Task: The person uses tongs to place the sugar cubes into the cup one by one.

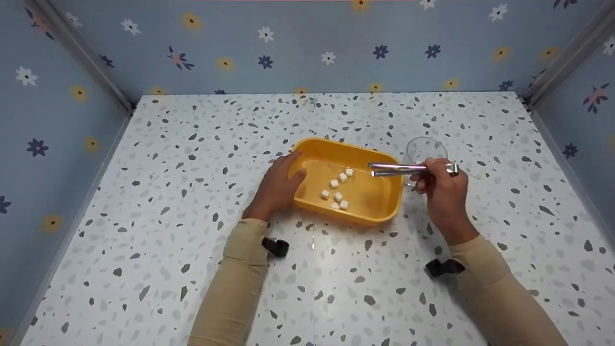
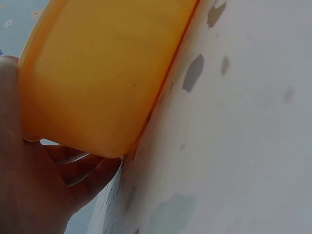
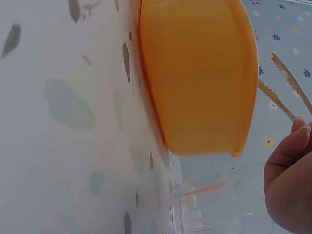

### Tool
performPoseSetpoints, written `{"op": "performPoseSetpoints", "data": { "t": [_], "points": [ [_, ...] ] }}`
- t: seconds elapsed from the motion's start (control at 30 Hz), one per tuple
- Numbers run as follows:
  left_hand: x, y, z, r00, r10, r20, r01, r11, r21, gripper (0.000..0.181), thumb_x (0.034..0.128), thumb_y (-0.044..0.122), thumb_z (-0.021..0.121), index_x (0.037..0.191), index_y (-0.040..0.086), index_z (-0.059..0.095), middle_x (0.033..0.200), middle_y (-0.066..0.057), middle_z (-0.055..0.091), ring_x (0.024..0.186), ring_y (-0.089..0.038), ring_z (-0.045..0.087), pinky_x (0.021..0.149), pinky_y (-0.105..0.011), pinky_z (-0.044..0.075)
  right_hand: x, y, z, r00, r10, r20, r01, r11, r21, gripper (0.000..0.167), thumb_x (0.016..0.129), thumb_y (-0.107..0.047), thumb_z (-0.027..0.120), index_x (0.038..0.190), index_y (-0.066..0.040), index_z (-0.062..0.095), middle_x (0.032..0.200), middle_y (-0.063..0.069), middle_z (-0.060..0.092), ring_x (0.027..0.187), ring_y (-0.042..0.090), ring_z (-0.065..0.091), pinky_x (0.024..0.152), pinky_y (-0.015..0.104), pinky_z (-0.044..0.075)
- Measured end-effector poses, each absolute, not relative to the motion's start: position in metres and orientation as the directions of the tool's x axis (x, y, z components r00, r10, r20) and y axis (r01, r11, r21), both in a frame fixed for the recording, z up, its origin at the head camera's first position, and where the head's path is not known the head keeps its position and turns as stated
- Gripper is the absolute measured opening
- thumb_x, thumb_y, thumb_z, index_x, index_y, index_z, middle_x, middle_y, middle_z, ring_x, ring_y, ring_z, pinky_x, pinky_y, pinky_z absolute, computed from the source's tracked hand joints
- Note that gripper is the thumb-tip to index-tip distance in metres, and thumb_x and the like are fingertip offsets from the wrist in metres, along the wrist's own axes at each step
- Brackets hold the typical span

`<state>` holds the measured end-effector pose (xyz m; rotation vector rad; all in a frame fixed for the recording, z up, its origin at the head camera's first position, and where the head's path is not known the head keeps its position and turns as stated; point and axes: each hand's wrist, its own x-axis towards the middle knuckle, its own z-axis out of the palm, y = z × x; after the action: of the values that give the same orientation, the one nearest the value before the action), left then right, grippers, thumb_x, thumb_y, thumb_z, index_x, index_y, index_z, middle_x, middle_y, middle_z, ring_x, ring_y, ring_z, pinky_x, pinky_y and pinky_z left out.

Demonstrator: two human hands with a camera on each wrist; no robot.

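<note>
A yellow tray (image 1: 355,214) lies on the table with several white cubes (image 1: 334,183) on its floor. My left hand (image 1: 276,186) rests at the tray's left end, thumb over the rim; in the left wrist view the fingers of the hand (image 2: 53,180) spread along the tray's outer wall (image 2: 97,87). Metal tongs (image 1: 396,169) are gripped in my right hand (image 1: 444,199), their tips apart above the tray's right part with nothing between them. In the right wrist view the serrated tong arms (image 3: 279,99) show beyond the tray (image 3: 200,83), held by the hand (image 3: 292,180).
Just right of the tray stands a clear glass (image 1: 425,144), partly behind my right hand; white cubes (image 3: 192,214) show inside it in the right wrist view. Flower-patterned panels (image 1: 307,48) border the speckled table (image 1: 192,288) at the back and both sides.
</note>
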<state>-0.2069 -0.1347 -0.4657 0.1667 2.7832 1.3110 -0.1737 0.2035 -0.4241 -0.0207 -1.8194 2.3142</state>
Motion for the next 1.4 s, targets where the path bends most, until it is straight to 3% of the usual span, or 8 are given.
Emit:
{"op": "performPoseSetpoints", "data": {
  "t": [0.23,0.57,0.93,1.13,1.4],
  "points": [
    [-0.207,-0.135,-0.464,-0.993,0.119,-0.027,0.055,0.633,0.772,0.057,0.1018,0.035,0.05,0.156,0.023,0.038,0.151,-0.005,0.044,0.137,-0.022,0.042,0.116,-0.041,0.028,-0.171,0.197,-0.425,-0.989,0.096,0.11,-0.129,-0.221,-0.967,0.032,0.1,-0.021,0.06,0.094,0.01,0.06,0.079,0.018,0.063,0.061,0.022,0.052,0.057,0.025,0.052],
    [-0.205,-0.136,-0.465,-0.993,0.11,-0.038,0.039,0.62,0.784,0.057,0.1015,0.036,0.05,0.156,0.024,0.039,0.151,-0.005,0.044,0.136,-0.023,0.042,0.116,-0.042,0.029,-0.166,0.191,-0.428,-0.987,-0.035,0.159,-0.155,-0.082,-0.984,0.041,0.1,-0.028,0.064,0.104,0.014,0.062,0.087,0.021,0.065,0.067,0.023,0.056,0.066,0.026,0.056],
    [-0.206,-0.134,-0.464,-0.992,0.127,-0.01,0.071,0.616,0.785,0.056,0.1016,0.036,0.05,0.155,0.023,0.04,0.151,-0.004,0.044,0.138,-0.024,0.041,0.116,-0.042,0.028,-0.165,0.19,-0.428,-0.986,-0.106,0.128,-0.131,0.024,-0.991,0.042,0.098,-0.028,0.066,0.108,0.013,0.064,0.091,0.024,0.065,0.072,0.026,0.059,0.075,0.031,0.058],
    [-0.207,-0.135,-0.464,-0.99,0.143,0.014,0.101,0.618,0.78,0.056,0.1013,0.034,0.05,0.155,0.019,0.041,0.149,-0.007,0.046,0.137,-0.024,0.042,0.116,-0.04,0.028,-0.164,0.19,-0.429,-0.984,-0.125,0.131,-0.142,0.082,-0.987,0.043,0.099,-0.03,0.065,0.11,0.012,0.064,0.093,0.031,0.063,0.07,0.026,0.059,0.071,0.03,0.057],
    [-0.207,-0.135,-0.464,-0.991,0.131,-0.002,0.081,0.622,0.779,0.056,0.1015,0.036,0.05,0.155,0.022,0.04,0.153,-0.006,0.043,0.14,-0.025,0.039,0.117,-0.041,0.027,-0.163,0.185,-0.428,-0.979,-0.157,0.13,-0.158,0.186,-0.97,0.036,0.099,-0.028,0.064,0.108,0.006,0.067,0.093,0.026,0.066,0.072,0.025,0.058,0.069,0.028,0.055]
  ]
}}
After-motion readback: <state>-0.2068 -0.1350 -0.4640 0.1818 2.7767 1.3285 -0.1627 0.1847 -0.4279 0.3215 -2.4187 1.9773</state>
